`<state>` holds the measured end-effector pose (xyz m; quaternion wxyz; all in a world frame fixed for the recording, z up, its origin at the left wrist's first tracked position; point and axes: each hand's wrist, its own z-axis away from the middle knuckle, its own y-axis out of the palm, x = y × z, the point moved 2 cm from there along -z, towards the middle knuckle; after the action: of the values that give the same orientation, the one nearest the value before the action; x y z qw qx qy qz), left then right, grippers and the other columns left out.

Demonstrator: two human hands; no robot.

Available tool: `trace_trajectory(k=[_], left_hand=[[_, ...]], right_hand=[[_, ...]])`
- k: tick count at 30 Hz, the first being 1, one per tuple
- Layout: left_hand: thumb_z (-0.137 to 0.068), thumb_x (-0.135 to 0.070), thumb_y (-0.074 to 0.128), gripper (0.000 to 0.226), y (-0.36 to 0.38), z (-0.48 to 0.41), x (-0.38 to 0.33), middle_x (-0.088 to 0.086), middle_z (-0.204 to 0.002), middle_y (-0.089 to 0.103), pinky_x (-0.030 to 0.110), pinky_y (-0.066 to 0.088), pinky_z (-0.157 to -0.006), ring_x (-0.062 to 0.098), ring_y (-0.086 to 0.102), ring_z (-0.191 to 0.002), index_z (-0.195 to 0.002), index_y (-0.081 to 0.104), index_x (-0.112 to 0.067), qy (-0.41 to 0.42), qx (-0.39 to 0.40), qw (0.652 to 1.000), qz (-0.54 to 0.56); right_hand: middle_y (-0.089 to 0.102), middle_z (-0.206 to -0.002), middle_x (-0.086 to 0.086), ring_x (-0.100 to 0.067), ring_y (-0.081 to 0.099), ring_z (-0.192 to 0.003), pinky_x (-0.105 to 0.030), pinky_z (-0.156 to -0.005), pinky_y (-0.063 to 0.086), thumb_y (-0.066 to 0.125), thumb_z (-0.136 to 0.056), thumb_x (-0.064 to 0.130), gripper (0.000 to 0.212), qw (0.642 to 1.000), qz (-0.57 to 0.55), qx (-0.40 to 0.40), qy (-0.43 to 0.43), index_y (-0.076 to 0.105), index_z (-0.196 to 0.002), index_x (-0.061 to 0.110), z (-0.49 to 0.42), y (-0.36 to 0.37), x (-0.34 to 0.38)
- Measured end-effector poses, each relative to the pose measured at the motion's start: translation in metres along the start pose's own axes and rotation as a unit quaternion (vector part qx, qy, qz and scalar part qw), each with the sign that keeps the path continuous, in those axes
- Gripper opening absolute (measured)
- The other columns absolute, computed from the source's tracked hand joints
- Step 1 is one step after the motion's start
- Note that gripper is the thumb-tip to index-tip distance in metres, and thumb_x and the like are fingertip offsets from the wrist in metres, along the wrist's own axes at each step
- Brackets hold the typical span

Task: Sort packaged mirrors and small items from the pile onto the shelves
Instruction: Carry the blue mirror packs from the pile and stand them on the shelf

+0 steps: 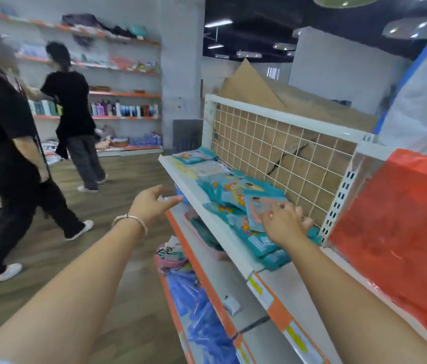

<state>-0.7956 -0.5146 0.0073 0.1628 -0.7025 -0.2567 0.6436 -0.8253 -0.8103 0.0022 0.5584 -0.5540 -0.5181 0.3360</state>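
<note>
- Left hand (152, 203) hovers just beside the shelf (207, 206) edge, fingers straight and loosely spread, holding nothing.
- Teal packs (229, 190) lie piled on the shelf, in front of the wire grid (272, 143).
- Right hand (283, 224) grips one pack (255, 211) on top of the pile's near end.
- Red sheet (396, 219) sits right of the grid.

Two hands (152, 206) (283, 225), one held packet (255, 214) — two bystanders (2, 122) (72, 101)
</note>
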Motion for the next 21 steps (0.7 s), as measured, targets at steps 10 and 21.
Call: trace_trajectory(k=[10,21], left_hand=[[-0.079,-0.050,0.067,0.086,0.014,-0.111,0.018,0.005,-0.152,0.031,0.031,0.033,-0.106,0.022,0.035,-0.137,-0.146,0.029,-0.012,-0.015,0.012,1.000,0.019],[-0.077,-0.055,0.065,0.089,0.089,-0.262,-0.013,0.005,-0.151,0.033,0.035,0.028,-0.111,0.023,0.034,-0.138,-0.146,0.030,-0.011,0.006,0.073,0.997,-0.010]], right_hand=[[0.035,-0.145,-0.007,-0.027,0.028,-0.130,-0.045,-0.100,0.024,0.020,-0.096,0.054,0.059,1.000,0.028,0.010,-0.004,0.029,-0.147,0.026,-0.129,0.030,0.052],[0.035,-0.147,-0.009,-0.028,0.027,-0.135,-0.047,-0.104,0.022,0.020,-0.097,0.054,0.058,0.996,0.010,0.038,0.074,0.035,-0.144,0.024,-0.265,0.044,0.030]])
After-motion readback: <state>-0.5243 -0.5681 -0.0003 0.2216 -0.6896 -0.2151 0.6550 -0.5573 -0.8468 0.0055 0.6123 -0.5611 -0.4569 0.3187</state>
